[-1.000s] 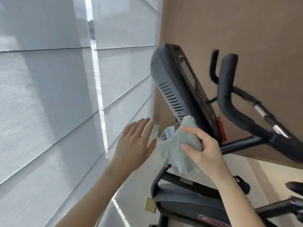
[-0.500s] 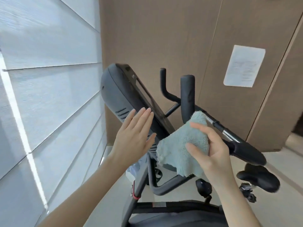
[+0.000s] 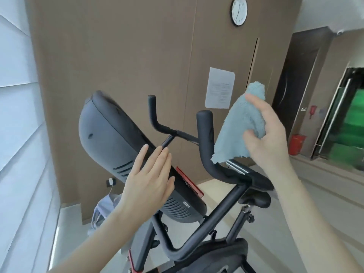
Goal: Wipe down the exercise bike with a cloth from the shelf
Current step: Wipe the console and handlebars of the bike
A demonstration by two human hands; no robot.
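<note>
Now | one cloth (image 3: 240,133) pinched by right hand (image 3: 269,138) | left hand (image 3: 147,184) fingers (image 3: 155,160) straight | one bike (image 3: 110,138)

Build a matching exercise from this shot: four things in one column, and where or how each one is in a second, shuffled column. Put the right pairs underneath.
Column one
1. cloth
2. clock
3. sheet of paper
4. left hand

Column two
A. open and flat, in front of the bike console
B. high on the brown wall
C. gripped by the right hand
D. stuck lower on that wall, beyond the handlebars

Pairs: 1-C, 2-B, 3-D, 4-A
</note>
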